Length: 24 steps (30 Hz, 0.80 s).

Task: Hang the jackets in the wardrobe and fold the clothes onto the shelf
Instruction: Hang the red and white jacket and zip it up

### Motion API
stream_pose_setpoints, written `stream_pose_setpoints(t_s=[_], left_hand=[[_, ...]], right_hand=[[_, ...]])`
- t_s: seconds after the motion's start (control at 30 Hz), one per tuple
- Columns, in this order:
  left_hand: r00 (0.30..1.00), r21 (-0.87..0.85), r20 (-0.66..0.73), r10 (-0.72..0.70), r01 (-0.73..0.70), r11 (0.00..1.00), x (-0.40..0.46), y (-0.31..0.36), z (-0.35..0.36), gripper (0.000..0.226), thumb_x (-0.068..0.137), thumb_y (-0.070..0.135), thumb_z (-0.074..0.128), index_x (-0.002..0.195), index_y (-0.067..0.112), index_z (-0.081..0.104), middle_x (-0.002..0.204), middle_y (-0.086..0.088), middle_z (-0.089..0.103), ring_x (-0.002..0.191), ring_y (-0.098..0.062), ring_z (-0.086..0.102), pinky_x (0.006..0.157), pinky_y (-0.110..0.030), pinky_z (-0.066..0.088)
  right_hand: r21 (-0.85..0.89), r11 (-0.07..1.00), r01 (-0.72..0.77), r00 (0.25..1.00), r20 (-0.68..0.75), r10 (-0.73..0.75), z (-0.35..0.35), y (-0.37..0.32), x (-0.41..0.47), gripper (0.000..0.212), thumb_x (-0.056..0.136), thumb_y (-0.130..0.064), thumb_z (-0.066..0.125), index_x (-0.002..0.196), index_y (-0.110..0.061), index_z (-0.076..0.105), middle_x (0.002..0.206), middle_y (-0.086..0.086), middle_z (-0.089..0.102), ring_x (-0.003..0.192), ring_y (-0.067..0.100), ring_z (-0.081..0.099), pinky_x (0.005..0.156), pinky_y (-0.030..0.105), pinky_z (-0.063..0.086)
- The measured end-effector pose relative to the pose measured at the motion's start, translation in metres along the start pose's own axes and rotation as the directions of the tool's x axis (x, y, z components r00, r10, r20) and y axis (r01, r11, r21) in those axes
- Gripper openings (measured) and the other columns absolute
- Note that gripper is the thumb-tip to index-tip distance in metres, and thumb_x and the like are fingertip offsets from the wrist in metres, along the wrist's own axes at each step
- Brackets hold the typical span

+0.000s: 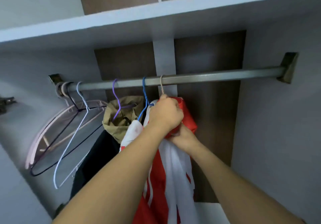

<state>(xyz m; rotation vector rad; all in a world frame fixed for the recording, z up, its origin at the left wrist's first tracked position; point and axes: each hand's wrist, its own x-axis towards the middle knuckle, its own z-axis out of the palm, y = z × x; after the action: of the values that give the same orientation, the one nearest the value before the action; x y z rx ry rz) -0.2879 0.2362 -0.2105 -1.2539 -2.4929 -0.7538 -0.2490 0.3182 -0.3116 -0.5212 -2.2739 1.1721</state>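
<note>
A red and white jacket hangs from a beige hanger whose hook sits over the grey wardrobe rail. My left hand grips the hanger's neck and the jacket's collar just under the rail. Lower and behind it, my right hand holds the jacket's fabric, partly hidden by the left wrist. To the left hang a khaki jacket on a purple hanger and a white garment on a blue hanger.
Several bare hangers, white, black and pink, hang at the rail's left end. A dark garment hangs under the khaki jacket. A white shelf runs above the rail. The rail's right half is bare up to its bracket.
</note>
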Motion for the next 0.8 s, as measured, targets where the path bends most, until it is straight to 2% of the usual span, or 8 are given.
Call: stream_pose_setpoints(t_s=[0.1,0.2,0.33,0.47,0.53,0.6,0.7,0.8], left_hand=[[0.994,-0.141,0.087,-0.064,0.076,0.987,0.005,0.001,-0.02,0.014,0.084,0.014,0.057,0.077,0.01,0.067,0.117,-0.017,0.052,0.099,-0.039,0.06,0.091,-0.046,0.052],[0.986,-0.267,0.112,-0.123,0.149,0.952,0.007,-0.004,-0.029,0.023,0.08,0.008,0.055,0.059,0.012,0.062,0.103,-0.023,0.057,0.078,-0.039,0.063,0.074,-0.048,0.057],[0.986,-0.302,0.103,-0.129,0.154,0.941,0.006,-0.01,-0.031,0.04,0.086,0.011,0.058,0.05,0.027,0.051,0.095,-0.02,0.056,0.089,-0.023,0.056,0.084,-0.034,0.05],[0.976,-0.306,0.118,-0.182,0.21,0.929,0.008,-0.01,-0.039,0.033,0.087,0.007,0.06,0.058,0.022,0.061,0.099,-0.015,0.052,0.095,-0.032,0.057,0.082,-0.032,0.046],[0.967,-0.255,0.13,-0.218,0.246,0.935,0.006,-0.009,-0.044,0.021,0.089,0.012,0.064,0.069,0.015,0.069,0.107,-0.013,0.053,0.101,-0.031,0.057,0.09,-0.038,0.047],[0.959,-0.216,0.142,-0.247,0.273,0.937,-0.003,-0.005,-0.047,0.017,0.092,0.022,0.065,0.078,0.016,0.07,0.113,-0.008,0.049,0.104,-0.029,0.057,0.095,-0.043,0.046],[0.952,-0.145,0.148,-0.266,0.287,0.947,-0.022,0.001,-0.051,0.028,0.1,0.034,0.054,0.089,0.013,0.069,0.116,-0.008,0.049,0.105,-0.032,0.057,0.094,-0.046,0.046],[0.982,0.003,0.135,-0.133,0.134,0.991,-0.038,0.005,-0.058,0.028,0.102,0.026,0.046,0.112,0.011,0.067,0.121,-0.011,0.054,0.108,-0.032,0.056,0.09,-0.04,0.047]], right_hand=[[-0.013,0.988,-0.153,0.972,-0.184,0.148,-0.006,-0.013,-0.016,0.03,0.088,-0.027,0.066,0.11,-0.008,0.058,0.111,0.013,0.064,0.106,0.033,0.06,0.09,0.048,0.049],[-0.078,0.98,-0.181,0.922,-0.36,0.142,-0.014,-0.028,-0.027,0.044,0.088,-0.038,0.068,0.115,-0.006,0.056,0.117,0.013,0.057,0.111,0.03,0.051,0.096,0.046,0.044],[-0.249,0.96,-0.131,0.978,-0.191,0.084,-0.021,-0.039,-0.028,0.026,0.098,-0.026,0.057,0.112,-0.006,0.063,0.113,0.012,0.061,0.109,0.028,0.054,0.091,0.044,0.047],[-0.229,0.955,-0.191,0.977,-0.136,0.163,-0.033,-0.037,-0.035,0.021,0.097,-0.023,0.059,0.091,-0.004,0.066,0.094,0.007,0.067,0.09,0.023,0.063,0.079,0.033,0.052],[-0.219,0.94,-0.263,0.962,-0.136,0.238,-0.042,-0.034,-0.04,0.019,0.095,-0.024,0.063,0.087,-0.008,0.064,0.088,0.005,0.068,0.085,0.021,0.066,0.075,0.028,0.052],[-0.236,0.918,-0.319,0.948,-0.084,0.308,-0.05,-0.038,-0.041,0.018,0.096,-0.026,0.062,0.098,-0.009,0.068,0.097,0.007,0.071,0.093,0.022,0.068,0.083,0.032,0.055],[-0.307,0.894,-0.326,0.939,0.007,0.344,-0.064,-0.045,-0.042,0.026,0.097,-0.03,0.059,0.114,-0.011,0.065,0.115,0.008,0.068,0.107,0.024,0.064,0.094,0.036,0.053],[-0.266,0.894,-0.362,0.925,0.019,0.38,-0.08,-0.052,-0.056,0.039,0.096,-0.033,0.058,0.133,-0.019,0.054,0.131,0.004,0.059,0.119,0.025,0.058,0.103,0.039,0.048]])
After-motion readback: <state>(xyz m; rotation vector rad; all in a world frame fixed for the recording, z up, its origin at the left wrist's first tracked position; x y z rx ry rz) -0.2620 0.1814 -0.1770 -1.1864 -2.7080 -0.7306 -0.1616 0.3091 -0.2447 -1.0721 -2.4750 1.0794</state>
